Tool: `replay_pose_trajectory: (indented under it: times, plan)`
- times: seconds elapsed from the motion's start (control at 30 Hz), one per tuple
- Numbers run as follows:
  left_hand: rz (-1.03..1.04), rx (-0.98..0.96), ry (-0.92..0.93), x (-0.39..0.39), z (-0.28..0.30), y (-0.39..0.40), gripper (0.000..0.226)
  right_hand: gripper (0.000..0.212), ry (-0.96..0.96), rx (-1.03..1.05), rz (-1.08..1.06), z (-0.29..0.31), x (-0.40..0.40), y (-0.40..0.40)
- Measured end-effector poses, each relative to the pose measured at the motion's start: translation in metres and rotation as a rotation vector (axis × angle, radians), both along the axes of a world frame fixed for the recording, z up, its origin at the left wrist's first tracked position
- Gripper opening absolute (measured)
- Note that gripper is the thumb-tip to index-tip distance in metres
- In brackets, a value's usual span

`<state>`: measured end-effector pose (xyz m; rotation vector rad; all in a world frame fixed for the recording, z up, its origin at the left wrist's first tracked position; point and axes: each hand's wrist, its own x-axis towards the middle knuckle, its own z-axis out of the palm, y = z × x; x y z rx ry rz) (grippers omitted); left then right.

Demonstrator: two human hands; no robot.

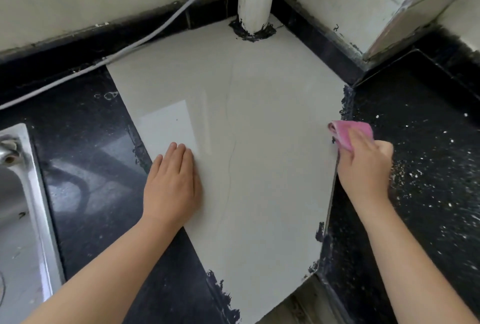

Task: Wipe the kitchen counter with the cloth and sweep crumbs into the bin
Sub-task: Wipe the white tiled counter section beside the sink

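Head view: right hand (365, 168) gripping pink cloth (342, 133) at pale slab's (259, 116) right edge, left hand (172, 183) flat.

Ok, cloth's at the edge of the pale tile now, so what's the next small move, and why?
Probably sweep the pink cloth rightward onto the black counter, gathering the crumbs. The right hand grips the cloth at the pale tile's right edge, and the white specks lie scattered just right of it. The left hand rests flat on the tile, bracing. No bin is in view.
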<state>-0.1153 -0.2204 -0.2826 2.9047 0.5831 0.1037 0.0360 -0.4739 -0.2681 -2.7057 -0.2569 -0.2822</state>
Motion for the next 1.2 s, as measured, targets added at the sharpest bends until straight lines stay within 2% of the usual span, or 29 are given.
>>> replay_pose_trajectory:
  times: [0.1,0.17,0.27,0.37,0.5,0.63,0.77,0.9,1.07,1.2]
  plan:
    - [-0.039,-0.068,-0.022,0.024,-0.007,-0.021,0.049,0.037,0.008,-0.041,0.195,-0.008,-0.014,0.027]
    - [-0.068,-0.113,-0.038,0.039,-0.010,-0.035,0.050,0.041,0.109,-0.083,0.229,-0.014,-0.017,0.029]
    - [-0.151,-0.146,-0.046,0.055,-0.012,-0.051,0.053,0.045,0.135,-0.089,0.243,-0.017,-0.018,0.000]
    - [-0.186,-0.116,-0.044,0.059,-0.014,-0.054,0.053,0.044,0.087,-0.102,0.131,-0.017,-0.018,-0.048]
    - [-0.179,-0.099,-0.043,0.057,-0.014,-0.054,0.054,0.025,0.012,-0.041,-0.095,-0.005,-0.009,-0.076]
    - [-0.172,-0.095,-0.022,0.058,-0.011,-0.056,0.056,0.034,-0.105,-0.006,0.044,-0.004,-0.010,-0.025]
    - [-0.158,-0.092,-0.007,0.059,-0.009,-0.057,0.056,0.040,0.001,-0.075,0.147,-0.019,-0.009,0.014]
    - [-0.161,-0.087,-0.001,0.059,-0.009,-0.057,0.056,0.040,0.156,-0.117,0.054,-0.014,-0.006,-0.019]
    - [-0.154,-0.104,0.017,0.059,-0.010,-0.056,0.058,0.022,0.240,-0.224,-0.130,0.015,0.000,-0.075]
    - [-0.157,-0.102,0.017,0.059,-0.011,-0.056,0.057,0.024,0.069,-0.091,-0.048,0.025,0.032,-0.059]
